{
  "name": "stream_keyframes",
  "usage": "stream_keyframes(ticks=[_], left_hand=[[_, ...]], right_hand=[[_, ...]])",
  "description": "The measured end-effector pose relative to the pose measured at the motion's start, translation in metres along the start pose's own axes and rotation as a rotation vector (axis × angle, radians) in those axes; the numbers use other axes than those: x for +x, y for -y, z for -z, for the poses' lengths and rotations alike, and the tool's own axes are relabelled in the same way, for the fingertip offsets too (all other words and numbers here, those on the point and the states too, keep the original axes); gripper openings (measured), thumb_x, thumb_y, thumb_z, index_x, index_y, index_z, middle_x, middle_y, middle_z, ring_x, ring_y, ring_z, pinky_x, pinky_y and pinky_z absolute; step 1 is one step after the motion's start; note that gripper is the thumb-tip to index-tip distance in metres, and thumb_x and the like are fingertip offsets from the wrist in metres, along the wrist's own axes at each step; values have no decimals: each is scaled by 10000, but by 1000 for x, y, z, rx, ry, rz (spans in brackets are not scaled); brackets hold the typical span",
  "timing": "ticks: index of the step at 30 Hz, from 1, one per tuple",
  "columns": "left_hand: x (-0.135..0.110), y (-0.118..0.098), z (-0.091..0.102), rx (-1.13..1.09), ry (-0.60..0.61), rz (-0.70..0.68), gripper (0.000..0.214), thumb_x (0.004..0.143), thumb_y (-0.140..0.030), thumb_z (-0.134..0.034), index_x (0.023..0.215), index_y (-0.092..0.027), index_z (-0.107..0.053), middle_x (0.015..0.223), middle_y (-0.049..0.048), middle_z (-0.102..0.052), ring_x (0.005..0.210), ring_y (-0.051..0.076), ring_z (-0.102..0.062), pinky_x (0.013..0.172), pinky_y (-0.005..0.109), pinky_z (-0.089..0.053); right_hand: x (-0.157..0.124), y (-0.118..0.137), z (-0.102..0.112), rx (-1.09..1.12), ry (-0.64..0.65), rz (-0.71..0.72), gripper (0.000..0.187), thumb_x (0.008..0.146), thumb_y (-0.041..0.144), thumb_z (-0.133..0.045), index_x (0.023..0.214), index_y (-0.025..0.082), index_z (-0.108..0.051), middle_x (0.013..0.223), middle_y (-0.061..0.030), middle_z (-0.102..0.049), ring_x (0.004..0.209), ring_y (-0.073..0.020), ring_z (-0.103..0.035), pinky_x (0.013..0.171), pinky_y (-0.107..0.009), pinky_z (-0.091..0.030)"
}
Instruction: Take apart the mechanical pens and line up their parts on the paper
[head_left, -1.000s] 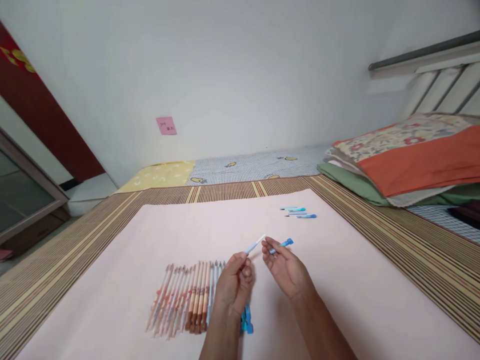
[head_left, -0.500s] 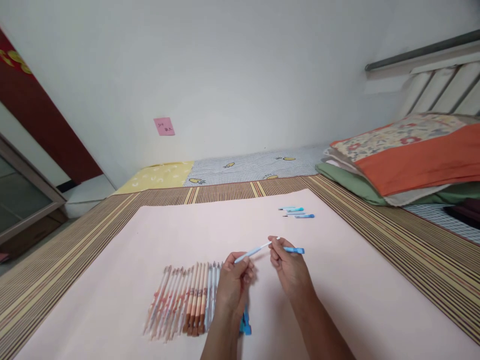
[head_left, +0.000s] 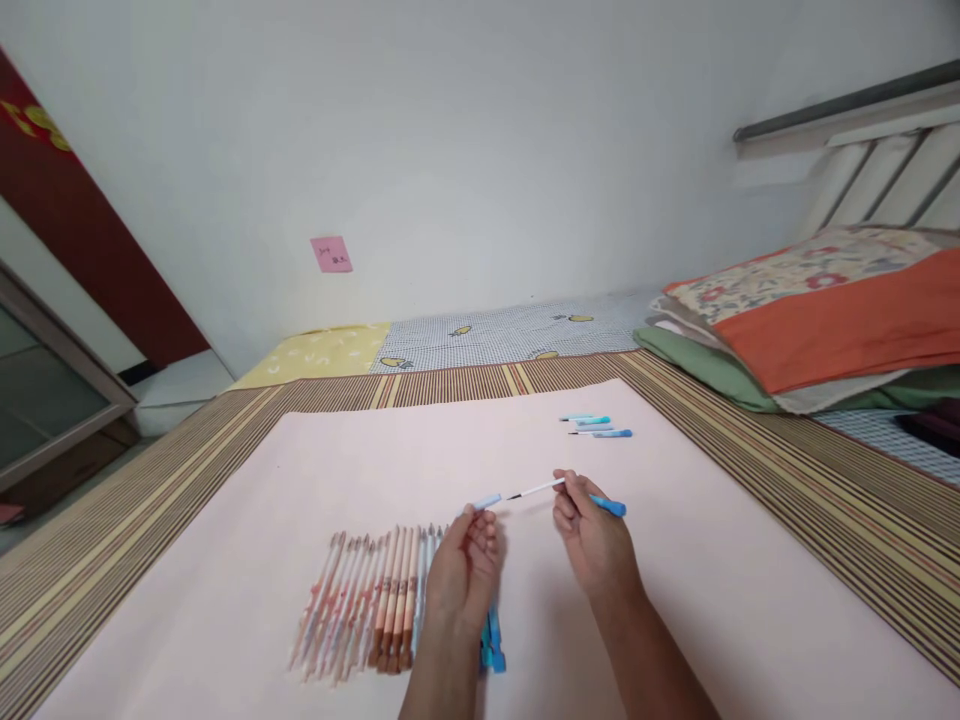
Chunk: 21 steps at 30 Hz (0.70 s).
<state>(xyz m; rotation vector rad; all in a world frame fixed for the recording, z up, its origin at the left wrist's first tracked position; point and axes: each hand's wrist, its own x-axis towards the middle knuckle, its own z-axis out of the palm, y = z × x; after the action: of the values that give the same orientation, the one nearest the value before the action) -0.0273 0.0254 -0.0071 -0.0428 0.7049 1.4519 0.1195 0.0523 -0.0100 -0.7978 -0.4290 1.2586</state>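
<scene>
My left hand (head_left: 471, 560) pinches a light blue pen barrel (head_left: 487, 502) between thumb and fingers. In my right hand (head_left: 589, 520) is a pen refill (head_left: 536, 489), white with a dark tip, and a blue end piece (head_left: 608, 505) sticks out behind the fingers. The refill's tip lies just short of the barrel's open end, with a small gap. Below and left of my left hand lies a row of several pens (head_left: 352, 605), pinkish, brown-ended and blue; my left hand and forearm hide part of the blue ones (head_left: 497, 640).
Farther back on the pale pink sheet (head_left: 420, 450) lie a few taken-apart pen parts (head_left: 600, 430). A striped mat (head_left: 750, 470) runs under the sheet. Folded bedding (head_left: 832, 310) is piled at the right, by a radiator (head_left: 900, 180). A pink note (head_left: 331, 254) sticks to the wall.
The refill has come out of the light blue barrel, baring its dark tip. My right hand has moved right, away from my left hand.
</scene>
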Motion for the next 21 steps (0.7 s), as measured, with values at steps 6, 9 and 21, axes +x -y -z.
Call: stream_keyframes(ticks=[6, 9, 21], left_hand=[[-2, -3, -1, -65, 134, 129, 260, 956, -123, -489, 752, -66, -640, 692, 84, -608, 510, 67, -510, 439, 146, -413], [-6, -5, -1, -98, 200, 162, 267, 948, -141, -496, 726, -67, -626, 696, 65, -572, 502, 55, -471, 432, 146, -372], [-9, -6, 7, -195, 477, 261, 188, 871, -194, -631, 722, -118, -546, 643, -53, -400, 438, 17, -364, 417, 153, -291]], right_hand=[[3, -2, 1, 120, 1, -86, 385, 527, 383, -956, 755, 150, -751, 711, 18, -576, 521, -27, -327, 389, -136, -298], [1, -3, 0, 140, 15, -108, 391, 521, 367, -961, 757, 141, -747, 703, 22, -576, 506, -19, -325, 381, -134, -295], [-1, -4, -2, 165, 19, -141, 365, 541, 345, -954, 759, 140, -745, 689, 27, -576, 487, -14, -313, 368, -130, -284]])
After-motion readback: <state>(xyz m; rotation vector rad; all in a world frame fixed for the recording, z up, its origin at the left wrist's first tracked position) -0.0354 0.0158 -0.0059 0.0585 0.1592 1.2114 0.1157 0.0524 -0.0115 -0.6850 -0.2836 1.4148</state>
